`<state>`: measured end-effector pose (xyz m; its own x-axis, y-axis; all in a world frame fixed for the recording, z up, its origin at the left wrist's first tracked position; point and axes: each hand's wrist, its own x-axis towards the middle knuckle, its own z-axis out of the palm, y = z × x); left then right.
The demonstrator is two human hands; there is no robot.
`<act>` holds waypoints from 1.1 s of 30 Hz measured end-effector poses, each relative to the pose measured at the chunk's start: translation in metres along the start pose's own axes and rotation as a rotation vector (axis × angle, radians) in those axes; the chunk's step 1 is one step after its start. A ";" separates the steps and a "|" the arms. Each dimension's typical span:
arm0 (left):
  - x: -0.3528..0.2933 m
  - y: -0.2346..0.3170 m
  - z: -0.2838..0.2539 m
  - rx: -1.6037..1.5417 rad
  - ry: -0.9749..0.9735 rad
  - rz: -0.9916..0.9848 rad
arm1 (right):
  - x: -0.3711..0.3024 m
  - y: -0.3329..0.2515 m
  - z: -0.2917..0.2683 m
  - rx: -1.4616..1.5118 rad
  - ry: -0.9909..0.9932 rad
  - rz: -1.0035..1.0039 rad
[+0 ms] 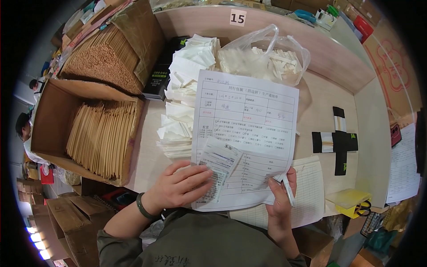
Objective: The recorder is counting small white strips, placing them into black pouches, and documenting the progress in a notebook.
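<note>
A white printed form (249,113) stood over the middle of the bench (144,151), its lower end near the bench's near edge and its upper part covering some of what lay behind. The right hand (281,190) was closed on the form's lower right corner, thumb on top, and also had a slim white pen (288,192) among its fingers. The left hand (186,184) lay palm down with its fingers loosely extended across a small printed translucent packet (219,167) on the form's lower left part; whether its hidden thumb pinched anything could not be told. Beneath the form's right side, a ruled notebook (310,189) lay open along the near edge. Toward the left of the bench, white paper packets (181,120) were piled in a tall row, and a clear plastic bag (238,55) of pale pieces sat near the far edge. At the left edge stood a cardboard box (51,111) filled with thin tan sticks (102,140). Near the right edge lay a black cross-shaped arrangement (341,162).
</note>
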<state>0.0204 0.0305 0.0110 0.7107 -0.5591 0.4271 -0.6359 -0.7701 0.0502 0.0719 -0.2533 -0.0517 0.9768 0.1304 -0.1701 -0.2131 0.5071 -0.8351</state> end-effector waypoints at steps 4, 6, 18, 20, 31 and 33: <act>0.003 -0.002 -0.001 0.019 -0.008 0.055 | 0.000 0.002 -0.003 0.043 -0.030 -0.007; 0.004 -0.003 -0.003 0.028 -0.012 0.071 | 0.000 0.002 -0.003 0.044 -0.033 -0.010; 0.010 -0.004 -0.005 0.067 0.014 0.141 | 0.000 0.000 0.000 0.052 0.009 0.001; 0.012 -0.003 -0.005 0.078 0.033 0.153 | 0.000 0.001 -0.001 0.060 0.000 0.003; 0.013 -0.002 -0.006 0.029 0.014 0.142 | -0.001 -0.001 0.004 0.081 0.003 -0.038; 0.014 -0.002 -0.006 0.014 0.014 0.139 | -0.001 0.000 0.003 0.088 0.004 -0.044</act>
<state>0.0297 0.0260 0.0227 0.6120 -0.6563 0.4413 -0.7235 -0.6900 -0.0229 0.0709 -0.2511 -0.0496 0.9853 0.1027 -0.1365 -0.1708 0.5849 -0.7929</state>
